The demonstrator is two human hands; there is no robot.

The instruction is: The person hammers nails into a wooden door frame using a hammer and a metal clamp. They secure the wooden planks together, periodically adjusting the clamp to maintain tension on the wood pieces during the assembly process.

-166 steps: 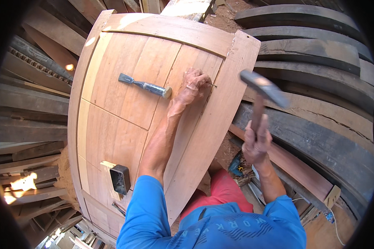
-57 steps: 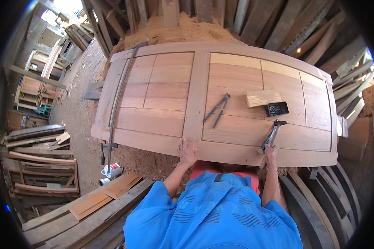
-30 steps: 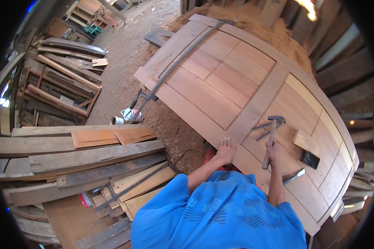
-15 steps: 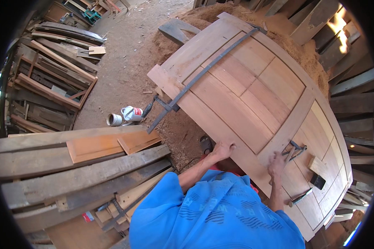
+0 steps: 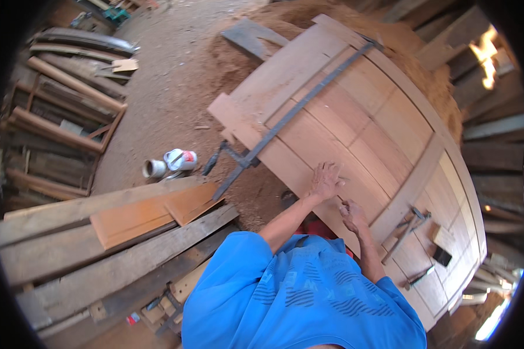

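A large wooden panelled door [image 5: 317,136] with a curved far edge lies in front of me. My left hand [image 5: 327,181] rests on its near side with the fingers spread. Just to the right and nearer me, my right hand [image 5: 354,216] is closed; a small dark tip shows at its fingers, too small to name. A long metal bar clamp [image 5: 303,103] spans the door to the left of my hands. Farther right on the door lie a wooden-handled tool [image 5: 399,238], a wooden block [image 5: 444,237], a black block [image 5: 442,256] and a thin-bladed tool [image 5: 419,278].
Planks [image 5: 116,259] are stacked at the left, with orange-brown boards [image 5: 131,216] on top. A white can [image 5: 180,159] and a round pot [image 5: 154,168] stand on the floor beyond. Sawdust [image 5: 416,64] is heaped behind the door. Timber [image 5: 498,157] leans at the right.
My left hand has moved from the door's near edge farther onto it and opened. My right hand has left the wooden-handled tool's side and come left, close to the left hand.
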